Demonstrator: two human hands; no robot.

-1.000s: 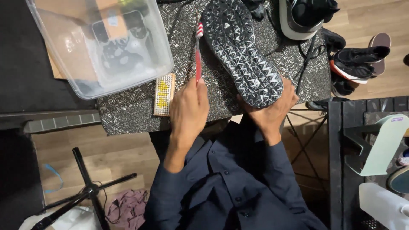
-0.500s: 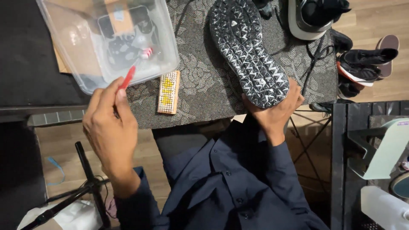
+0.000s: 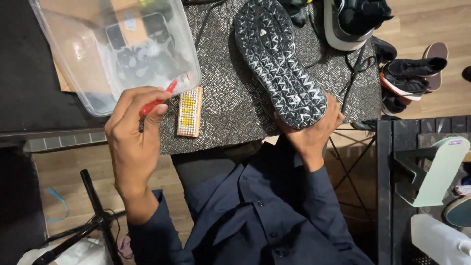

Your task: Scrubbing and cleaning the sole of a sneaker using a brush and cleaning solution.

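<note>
I see the red-handled toothbrush (image 3: 162,98) pinched in my left hand (image 3: 132,132), fingers clenched around its handle, with the brush head angled up toward the rim of the clear plastic tub (image 3: 115,49). The head sits just at the tub's near corner; I cannot tell whether the bristles touch the plastic. The hand is raised with its back to the camera, wrist bent, the forearm coming up from a dark blue sleeve (image 3: 152,235).

My right hand (image 3: 314,130) grips the heel end of a black shoe (image 3: 279,59), fingers wrapped from beneath and thumb at the edge, holding it sole-up over the table. The sole is dark rubber with a raised angular tread, and pale residue sits in the grooves. The shoe slants away from me, toe pointing toward the far side of the table.

Just beside the left hand lies a small wooden scrub brush (image 3: 189,111), rectangular, with pale and yellow bristle tufts facing up. It rests on a grey patterned cloth (image 3: 230,108), dotted with leaf shapes, that covers the table. The tub is translucent and wet-looking, with dark shapes showing through its base.

Farther right, more shoes (image 3: 412,78) sit on the wooden floor (image 3: 431,29), and a black tripod leg (image 3: 95,211) stands at the lower left.
</note>
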